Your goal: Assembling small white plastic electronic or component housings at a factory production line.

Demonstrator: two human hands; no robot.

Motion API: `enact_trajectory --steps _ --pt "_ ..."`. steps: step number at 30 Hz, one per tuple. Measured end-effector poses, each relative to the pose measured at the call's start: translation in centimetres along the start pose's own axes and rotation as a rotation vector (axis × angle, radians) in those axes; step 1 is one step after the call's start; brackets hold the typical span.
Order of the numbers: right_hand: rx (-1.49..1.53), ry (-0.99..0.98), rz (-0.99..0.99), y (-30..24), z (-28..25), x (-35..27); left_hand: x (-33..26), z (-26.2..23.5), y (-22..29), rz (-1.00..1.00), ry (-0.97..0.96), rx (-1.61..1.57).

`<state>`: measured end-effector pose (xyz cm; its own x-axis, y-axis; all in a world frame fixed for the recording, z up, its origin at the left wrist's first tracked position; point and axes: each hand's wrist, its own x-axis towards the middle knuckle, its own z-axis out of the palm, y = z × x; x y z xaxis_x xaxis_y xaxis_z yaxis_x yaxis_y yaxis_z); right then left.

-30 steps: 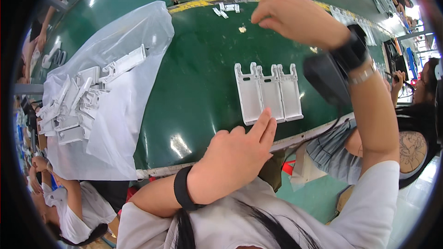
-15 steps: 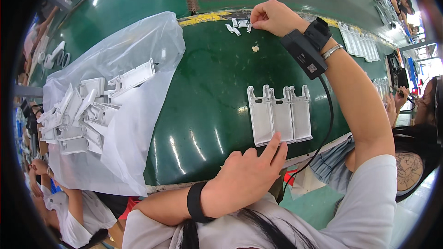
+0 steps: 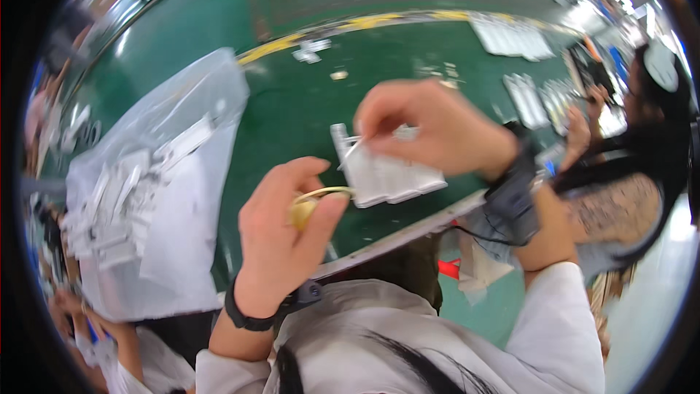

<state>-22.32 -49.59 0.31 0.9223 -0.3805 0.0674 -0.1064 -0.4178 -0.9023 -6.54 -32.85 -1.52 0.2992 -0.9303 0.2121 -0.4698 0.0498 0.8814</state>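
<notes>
The left hand (image 3: 281, 230) is curling around a yellow piece (image 3: 302, 211) at center, thumb and fingers closed on it. The right hand (image 3: 437, 128) is pinching its fingertips together over the white cases (image 3: 379, 179), blocking their upper part; blur is hiding whether it is gripping anything. The cases are lying right of center on the green tabletop (image 3: 284, 117). A plastic bag (image 3: 186, 241) is carrying white parts (image 3: 117, 197) at left; small pieces (image 3: 312, 51) are sitting at upper center.
</notes>
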Motion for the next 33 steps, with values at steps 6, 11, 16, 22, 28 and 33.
enact_trajectory --steps 6,11,16,22,28,33 --pt "-0.085 0.158 -0.044 -0.7 4.4 -4.2 -1.3 1.9 -0.2 0.106 -0.089 0.099" --pt "0.215 0.567 0.141 -1.4 8.6 -6.6 -1.5 3.6 0.0 0.474 0.187 0.376" --pt "0.507 0.755 0.037 -1.1 11.4 -6.8 -1.7 4.8 0.3 0.709 0.244 0.525" --pt "0.179 0.734 0.071 0.1 7.5 -7.4 -1.6 4.5 -0.1 0.615 0.054 0.471" --pt "-0.494 0.477 0.039 3.0 0.7 -5.1 -1.8 4.6 0.3 0.454 -0.234 0.674" --pt "-0.789 0.214 -0.053 4.2 0.8 -2.8 -1.7 5.1 0.3 0.378 -0.395 0.839"
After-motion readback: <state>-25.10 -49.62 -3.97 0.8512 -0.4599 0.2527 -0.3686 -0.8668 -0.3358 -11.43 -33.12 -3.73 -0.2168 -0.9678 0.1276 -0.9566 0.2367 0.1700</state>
